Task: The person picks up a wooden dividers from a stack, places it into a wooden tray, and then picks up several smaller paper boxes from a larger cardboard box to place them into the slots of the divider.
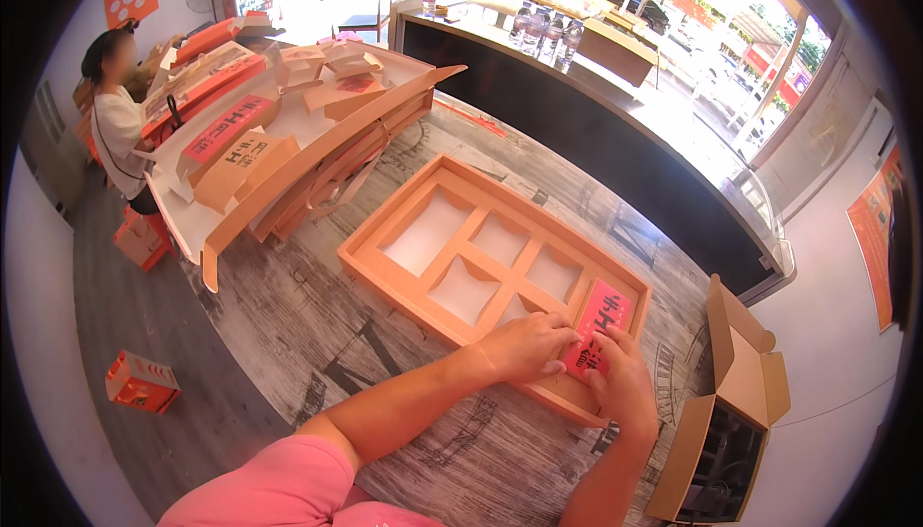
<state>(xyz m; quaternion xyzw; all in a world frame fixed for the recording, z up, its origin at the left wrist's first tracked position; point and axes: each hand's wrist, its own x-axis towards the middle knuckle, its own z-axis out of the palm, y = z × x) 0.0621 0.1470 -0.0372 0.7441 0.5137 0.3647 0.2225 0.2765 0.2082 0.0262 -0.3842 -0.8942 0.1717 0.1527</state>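
On the wood-print table before me lies a shallow orange-brown cardboard gift-box tray [391, 303] with a divided insert. Several square and oblong openings in the insert show white bottoms. A narrow carton with a red top label [604, 303] bearing dark writing sits in the long opening at the tray's right end. My left hand [530, 347] has its fingertips at the carton's left edge and partly covers a square opening. The fingers of my right hand [621, 375] rest over the carton's near part, opposite the left ones. Both hands grip it there.
Stacked large box lids [317, 137] at left hold small cartons [249, 166]. An open brown cardboard box [728, 411] with dark contents stands at right. Water bottles [544, 33] line the far counter [548, 105]. A person [119, 119] stands at left; a paper bag [143, 381] is on the floor.
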